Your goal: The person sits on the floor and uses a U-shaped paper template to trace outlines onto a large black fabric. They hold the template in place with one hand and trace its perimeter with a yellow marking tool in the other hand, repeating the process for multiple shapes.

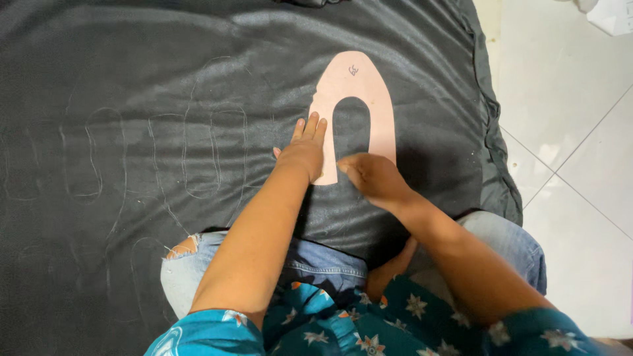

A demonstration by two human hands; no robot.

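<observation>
A pale pink arch-shaped paper template (364,86) lies flat on a black fabric (132,79) spread over the floor. My left hand (304,148) presses flat on the template's left leg, fingers stretched forward and together. My right hand (371,175) sits at the inner edge near the bottom of the arch, fingers pinched as if around a small marker that I cannot make out. Faint chalk outlines of the same shape (198,151) show on the fabric to the left.
White floor tiles (573,99) run along the right of the fabric's bunched edge (491,132). My knees in torn blue jeans (191,257) rest on the fabric's near edge. A white crumpled thing (613,13) lies at the top right corner.
</observation>
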